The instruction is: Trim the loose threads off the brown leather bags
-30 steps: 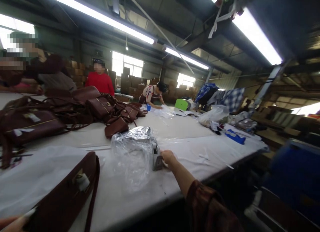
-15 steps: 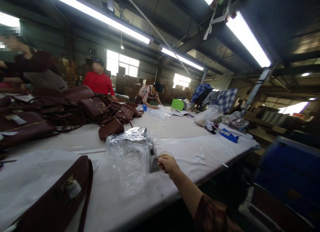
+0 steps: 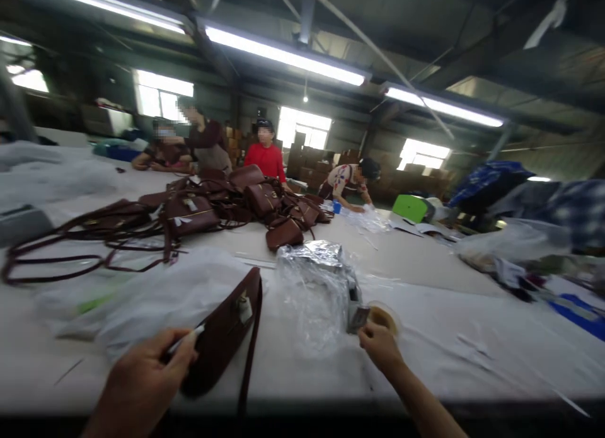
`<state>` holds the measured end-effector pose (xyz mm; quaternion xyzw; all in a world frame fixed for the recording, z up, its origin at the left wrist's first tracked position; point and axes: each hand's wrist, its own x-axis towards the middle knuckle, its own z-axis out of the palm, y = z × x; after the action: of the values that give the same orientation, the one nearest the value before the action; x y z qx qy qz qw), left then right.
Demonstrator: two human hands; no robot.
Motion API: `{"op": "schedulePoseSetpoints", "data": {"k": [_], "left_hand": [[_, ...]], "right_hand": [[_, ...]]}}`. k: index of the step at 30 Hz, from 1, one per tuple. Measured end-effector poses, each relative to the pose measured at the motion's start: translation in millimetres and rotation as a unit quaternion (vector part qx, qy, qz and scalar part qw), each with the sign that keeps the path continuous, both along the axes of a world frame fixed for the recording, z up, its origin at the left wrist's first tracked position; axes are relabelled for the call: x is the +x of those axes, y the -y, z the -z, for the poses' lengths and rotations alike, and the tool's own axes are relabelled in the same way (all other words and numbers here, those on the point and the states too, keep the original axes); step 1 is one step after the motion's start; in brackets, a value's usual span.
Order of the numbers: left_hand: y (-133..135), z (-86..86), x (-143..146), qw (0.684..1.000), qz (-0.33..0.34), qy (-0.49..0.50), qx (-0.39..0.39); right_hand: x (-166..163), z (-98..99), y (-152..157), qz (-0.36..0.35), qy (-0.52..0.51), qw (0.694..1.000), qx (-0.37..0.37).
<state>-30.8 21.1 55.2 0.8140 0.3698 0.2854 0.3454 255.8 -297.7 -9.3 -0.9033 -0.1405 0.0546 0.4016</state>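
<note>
My left hand point(image 3: 154, 368) pinches a small white piece point(image 3: 186, 339) at the upper edge of a dark brown leather handbag point(image 3: 220, 343). The bag lies tilted at the front of the table, its clasp wrapped in white and its strap hanging to the right. My right hand point(image 3: 382, 346) is closed, thumb and finger pinched on a small shiny strip point(image 3: 362, 316) that looks like tape. Just beyond the fingers are a roll of tape point(image 3: 385, 318) and a grey tape dispenser point(image 3: 353, 309). Crumpled clear plastic point(image 3: 314, 305) partly covers the dispenser.
A heap of brown handbags point(image 3: 193, 211) lies across the table point(image 3: 420, 261). White plastic sheeting point(image 3: 161, 293) spreads to the left. Loose white strips point(image 3: 472, 346) and a blue packet point(image 3: 576, 315) are at the right. Several people, one in red point(image 3: 265, 161), are at the far side.
The view has swung left, so the table's contents appear further right. My left hand has come into view at the handbag's edge. My right hand stays pinched beside the tape dispenser.
</note>
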Motion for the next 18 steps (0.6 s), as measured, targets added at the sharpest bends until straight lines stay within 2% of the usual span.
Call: {"op": "schedulePoseSetpoints", "data": {"k": [1,3,5,8,10,12,15,18], "left_hand": [[1.2,-0.4,-1.1,1.000,0.012,-0.011,-0.016],[5.9,-0.5,-0.9,0.999,0.027,-0.014,-0.026],[11.8,0.6,-0.5,1.000,0.024,0.000,0.003],[19.1,2.7,-2.5,0.997,0.027,0.017,0.070],[22.2,3.5,-4.7,0.993,0.035,0.021,0.114],[24.1,4.5,-6.2,0.988,0.045,0.022,0.143],[25.7,7.8,-6.1,0.983,0.054,0.033,0.175],[26.7,11.7,-4.3,0.974,0.054,0.050,0.214]], "right_hand": [[-15.1,-2.0,-8.7,-0.042,-0.007,0.999,0.014],[-50.6,-12.4,-34.7,-0.161,-0.038,0.982,0.088],[-87.6,-31.5,-70.7,-0.243,-0.095,0.953,0.154],[-131.0,-63.6,-131.0,-0.340,-0.180,0.893,0.235],[-147.5,-76.9,-165.7,-0.356,-0.230,0.863,0.275],[-155.0,-80.7,-191.0,-0.354,-0.276,0.847,0.284],[-156.1,-76.5,-211.0,-0.343,-0.292,0.856,0.253],[-154.2,-73.6,-216.1,-0.329,-0.293,0.871,0.219]]}}
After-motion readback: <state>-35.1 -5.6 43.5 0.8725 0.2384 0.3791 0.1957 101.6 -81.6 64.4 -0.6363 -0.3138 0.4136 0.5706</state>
